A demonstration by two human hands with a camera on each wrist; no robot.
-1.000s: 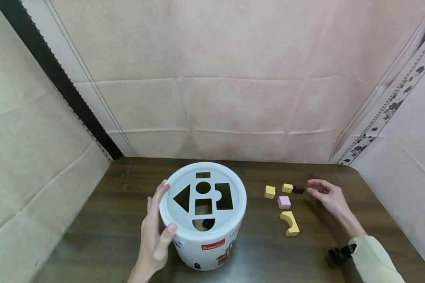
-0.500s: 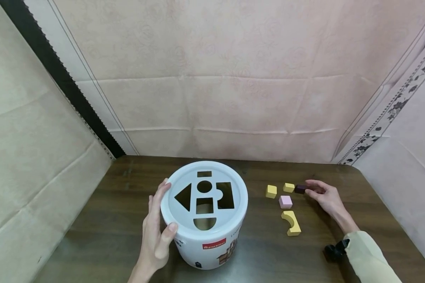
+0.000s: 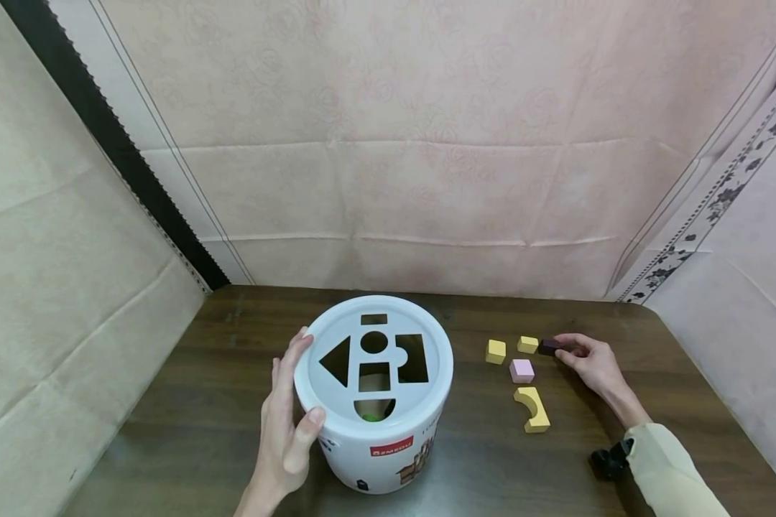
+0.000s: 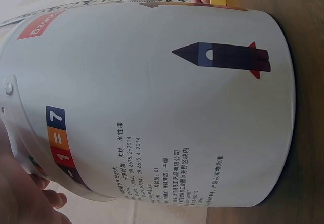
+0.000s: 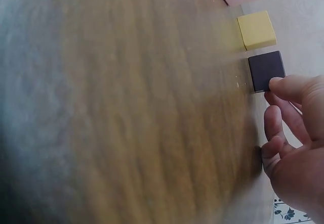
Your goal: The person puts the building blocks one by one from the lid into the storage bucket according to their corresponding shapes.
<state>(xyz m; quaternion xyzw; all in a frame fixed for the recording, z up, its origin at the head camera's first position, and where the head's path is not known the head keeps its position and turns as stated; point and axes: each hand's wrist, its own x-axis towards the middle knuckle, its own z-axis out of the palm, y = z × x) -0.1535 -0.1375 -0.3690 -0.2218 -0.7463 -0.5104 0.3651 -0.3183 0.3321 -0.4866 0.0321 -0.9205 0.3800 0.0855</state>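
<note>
Your bucket [image 3: 384, 470] appears as smooth, softly glossy plastic, and the dark block [image 5: 266, 70] as smooth, matt painted wood. Beneath, you see a glossy, wood-grained table [image 3: 478, 459]; behind, matt, creased cloth [image 3: 427, 187].

A booth-like space, in what building unclear: a creased pale curtain [image 3: 394, 143] rises behind the far edge of a wooden table [image 3: 194, 402]; a left drape [image 3: 65, 273] and right drape [image 3: 744, 309] flank its sides.

In comes the right hand [image 3: 588, 365]! 1 second ago its fingertips sat just short of the dark block [image 3: 547, 347]; now thumb and finger pinch its right-hand end. And a green patch [image 3: 371, 417] shows through the half-round hole [image 3: 375, 408] in the bucket [image 3: 376, 435], out of sight 0.5 seconds ago.
</note>
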